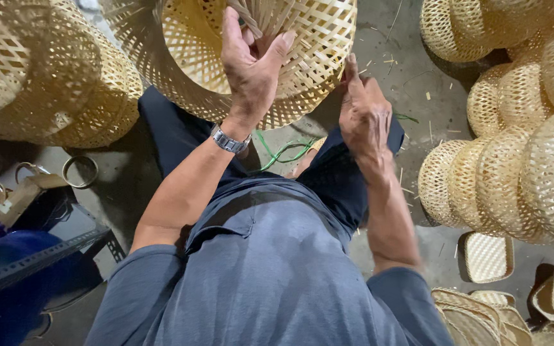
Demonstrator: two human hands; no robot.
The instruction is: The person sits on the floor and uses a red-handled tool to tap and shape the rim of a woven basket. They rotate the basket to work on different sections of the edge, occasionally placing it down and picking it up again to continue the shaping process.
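A large round basket of open-weave bamboo point(181, 57) rests between my knees, its mouth turned toward me. My left hand point(250, 64) reaches into it, fingers pinching loose bamboo strips point(258, 19) that stick up inside the weave. A metal watch point(229, 141) sits on that wrist. My right hand point(363, 112) presses against the basket's lower right rim, fingers curled on the edge. I am seated, in a blue-grey shirt and dark trousers.
Finished woven baskets are piled at the left point(40, 70) and stacked at the right point(520, 173). Flat woven lids point(487, 256) lie at the lower right. Metal rings point(79, 171) and a blue container point(14, 282) sit at the left. Green cord point(283, 152) lies on the concrete floor.
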